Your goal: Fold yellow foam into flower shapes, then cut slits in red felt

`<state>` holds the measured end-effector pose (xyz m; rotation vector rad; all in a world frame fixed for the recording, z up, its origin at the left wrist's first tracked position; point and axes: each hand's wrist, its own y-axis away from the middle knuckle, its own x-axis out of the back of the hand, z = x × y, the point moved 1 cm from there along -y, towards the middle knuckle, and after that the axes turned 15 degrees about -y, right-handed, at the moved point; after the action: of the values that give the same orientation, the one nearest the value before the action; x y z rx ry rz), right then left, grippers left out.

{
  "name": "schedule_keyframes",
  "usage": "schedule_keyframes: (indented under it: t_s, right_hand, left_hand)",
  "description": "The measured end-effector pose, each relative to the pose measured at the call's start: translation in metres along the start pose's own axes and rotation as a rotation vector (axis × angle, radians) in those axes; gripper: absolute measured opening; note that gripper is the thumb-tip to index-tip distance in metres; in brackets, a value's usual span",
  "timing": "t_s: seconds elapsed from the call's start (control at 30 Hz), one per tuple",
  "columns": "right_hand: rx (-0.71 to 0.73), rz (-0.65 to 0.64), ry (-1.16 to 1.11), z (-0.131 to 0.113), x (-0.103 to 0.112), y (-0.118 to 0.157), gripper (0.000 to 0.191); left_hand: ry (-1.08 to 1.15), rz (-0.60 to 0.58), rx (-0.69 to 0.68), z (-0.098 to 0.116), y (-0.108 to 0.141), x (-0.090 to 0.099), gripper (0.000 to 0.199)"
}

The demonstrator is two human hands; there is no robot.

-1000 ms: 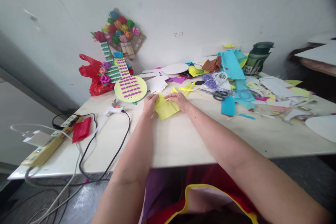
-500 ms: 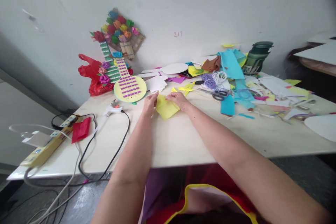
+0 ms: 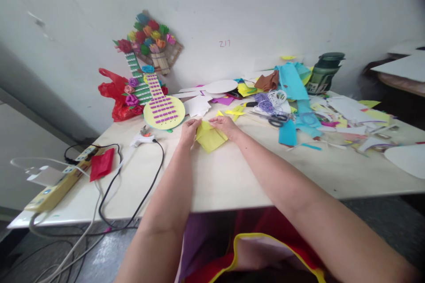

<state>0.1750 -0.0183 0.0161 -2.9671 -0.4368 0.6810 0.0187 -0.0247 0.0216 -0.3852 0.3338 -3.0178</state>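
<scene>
A folded piece of yellow crepe paper (image 3: 211,139) is stretched between my two hands over the middle of the table. My left hand (image 3: 190,131) pinches its upper left edge. On the upper right, my right hand (image 3: 226,126) grips the same paper between thumb and fingers. Just behind the hands lie white paper pieces (image 3: 198,105) and yellow paper strips (image 3: 236,112). To the left stands a round yellow paper guitar shape (image 3: 165,112) with purple bars up its neck.
Left on the table (image 3: 229,181) are a glue gun (image 3: 143,138), a red packet (image 3: 102,164) and a power strip (image 3: 59,188) with trailing cords. Scissors (image 3: 278,120), yarn (image 3: 265,102), blue paper (image 3: 287,133) and a green bottle (image 3: 325,74) crowd the right and back.
The yellow paper has shifted shape between my hands, its lower part spreading slightly wider. My left hand has moved a little down and left; my right hand is nearly still.
</scene>
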Motion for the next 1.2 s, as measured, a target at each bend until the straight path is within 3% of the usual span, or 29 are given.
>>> schedule_keyframes:
  t_s: [0.47, 0.83, 1.2]
  right_hand:
    - [-0.051, 0.028, 0.067, 0.002, 0.004, 0.0, 0.017]
    - [-0.118, -0.006, -0.011, 0.0, 0.001, 0.003, 0.029]
    - [-0.028, -0.011, 0.047, 0.006, 0.004, -0.002, 0.031]
  left_hand:
    - [-0.005, -0.017, -0.049, -0.002, -0.002, 0.0, 0.033]
    - [-0.032, -0.065, -0.053, 0.001, 0.0, 0.0, 0.03]
    - [-0.023, -0.088, -0.035, 0.007, 0.004, -0.005, 0.028]
